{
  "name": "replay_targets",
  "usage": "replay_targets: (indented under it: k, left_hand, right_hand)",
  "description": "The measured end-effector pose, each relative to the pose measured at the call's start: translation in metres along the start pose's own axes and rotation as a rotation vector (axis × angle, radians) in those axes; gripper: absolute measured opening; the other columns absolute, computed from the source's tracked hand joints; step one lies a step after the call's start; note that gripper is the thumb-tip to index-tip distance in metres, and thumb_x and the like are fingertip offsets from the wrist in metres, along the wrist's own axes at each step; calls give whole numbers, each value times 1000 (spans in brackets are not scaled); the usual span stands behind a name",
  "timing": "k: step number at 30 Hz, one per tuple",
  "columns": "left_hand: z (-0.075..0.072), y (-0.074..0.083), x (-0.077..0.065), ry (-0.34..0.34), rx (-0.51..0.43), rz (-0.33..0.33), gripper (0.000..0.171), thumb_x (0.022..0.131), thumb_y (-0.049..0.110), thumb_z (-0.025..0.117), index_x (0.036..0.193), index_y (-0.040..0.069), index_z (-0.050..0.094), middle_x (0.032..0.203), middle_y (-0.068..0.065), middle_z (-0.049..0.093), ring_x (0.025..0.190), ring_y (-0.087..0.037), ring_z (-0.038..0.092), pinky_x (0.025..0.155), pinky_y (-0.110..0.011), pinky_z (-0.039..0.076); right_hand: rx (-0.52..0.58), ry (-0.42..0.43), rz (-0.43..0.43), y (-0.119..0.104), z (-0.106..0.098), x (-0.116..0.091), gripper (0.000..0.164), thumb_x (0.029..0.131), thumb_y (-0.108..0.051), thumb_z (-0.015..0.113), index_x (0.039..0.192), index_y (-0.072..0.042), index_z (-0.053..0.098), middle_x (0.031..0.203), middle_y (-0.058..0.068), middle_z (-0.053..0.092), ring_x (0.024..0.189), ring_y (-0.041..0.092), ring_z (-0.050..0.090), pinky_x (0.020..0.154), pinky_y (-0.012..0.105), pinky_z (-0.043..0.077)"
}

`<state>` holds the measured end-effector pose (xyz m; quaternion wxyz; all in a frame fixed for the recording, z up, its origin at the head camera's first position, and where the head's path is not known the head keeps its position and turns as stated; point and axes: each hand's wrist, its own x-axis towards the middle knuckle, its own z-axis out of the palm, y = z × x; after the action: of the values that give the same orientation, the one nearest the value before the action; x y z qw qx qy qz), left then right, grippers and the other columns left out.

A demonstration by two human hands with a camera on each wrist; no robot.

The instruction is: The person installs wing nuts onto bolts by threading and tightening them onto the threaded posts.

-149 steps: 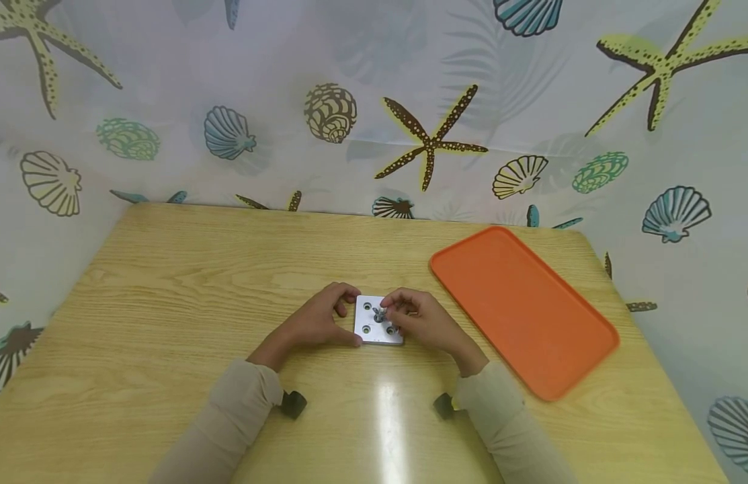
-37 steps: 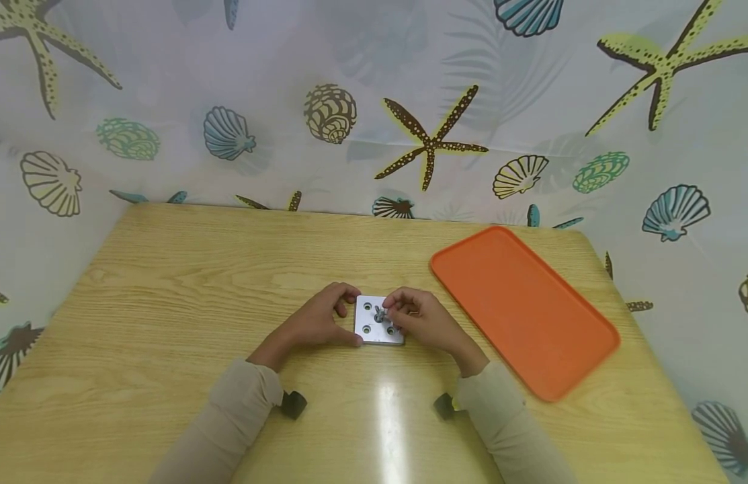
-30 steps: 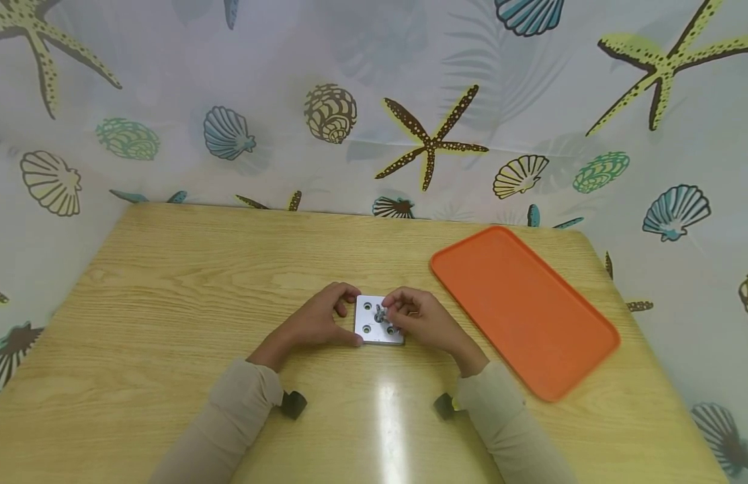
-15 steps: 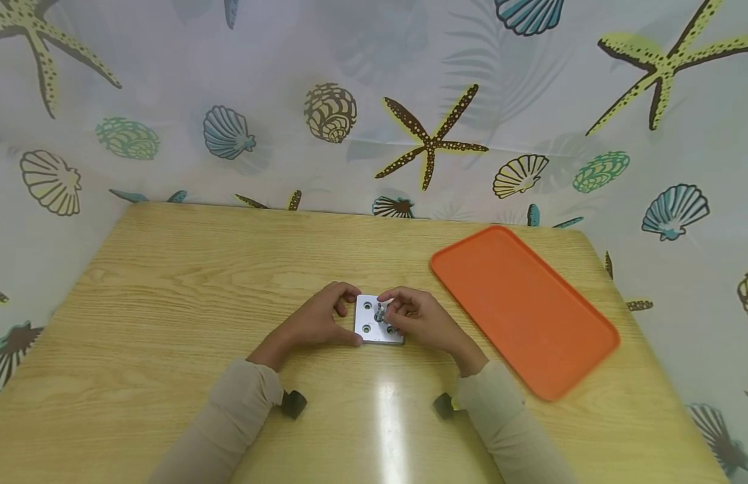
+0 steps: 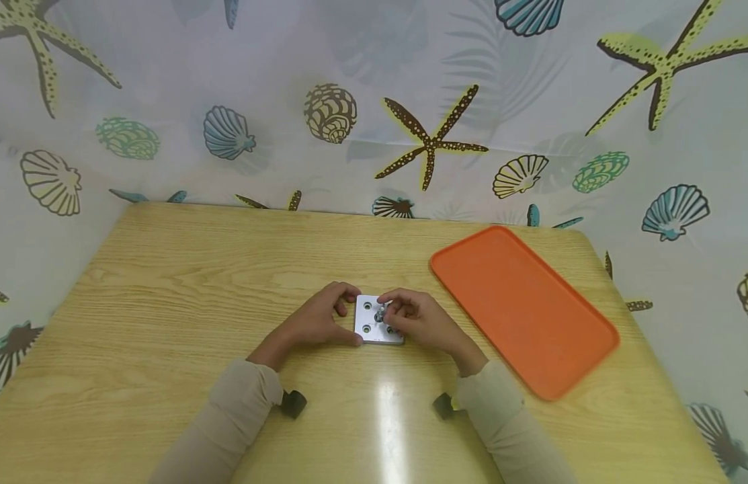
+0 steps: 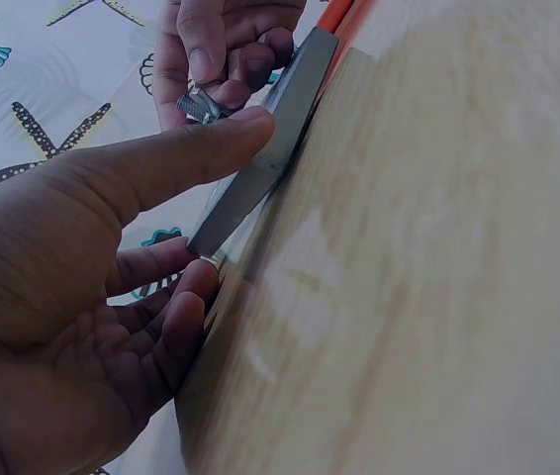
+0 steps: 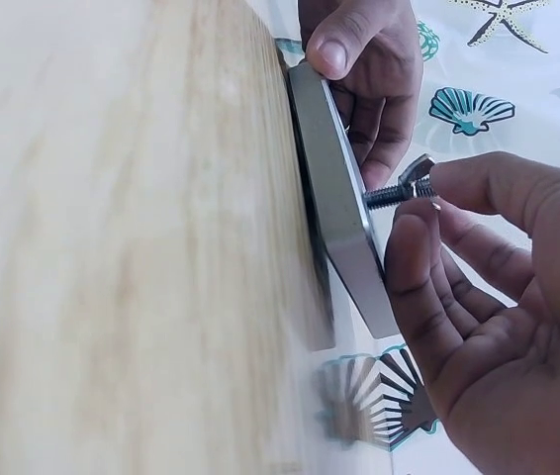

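Note:
A square silver metal plate (image 5: 374, 335) with holes near its corners lies on the table. From its middle stands a threaded bolt (image 7: 387, 196), with a wing nut (image 7: 418, 175) on it. My left hand (image 5: 319, 317) holds the plate at its left side, thumb at the near corner and fingers at the far corner. With thumb and fingertips, my right hand (image 5: 427, 321) pinches the wing nut above the plate. In the right wrist view, some thread shows between nut and plate. The right fingers partly hide the nut and the plate's right side in the head view.
An orange tray (image 5: 525, 312) lies at an angle on the right of the wooden table (image 5: 198, 269). A white cloth (image 5: 277, 60) printed with shells and starfish hangs behind the table and along its sides.
My right fingers have shifted slightly around the wing nut, and its wings now stand at a different angle. The left hand and the plate have stayed in place.

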<state>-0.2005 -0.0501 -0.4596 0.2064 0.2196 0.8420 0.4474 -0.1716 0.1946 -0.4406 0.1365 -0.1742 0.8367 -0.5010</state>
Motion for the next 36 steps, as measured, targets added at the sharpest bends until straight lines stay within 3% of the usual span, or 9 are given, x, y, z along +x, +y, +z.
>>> replay_targets:
  k: [36]
  left_hand:
    - [1, 0, 1, 10, 6, 5, 81, 72, 30, 91, 139, 13, 49, 130, -4, 54, 106, -18, 54, 92, -35, 47]
  right_hand:
    - [20, 24, 53, -1, -1, -1, 15, 94, -2, 58, 108, 0, 65, 88, 14, 65, 69, 16, 58, 60, 23, 52]
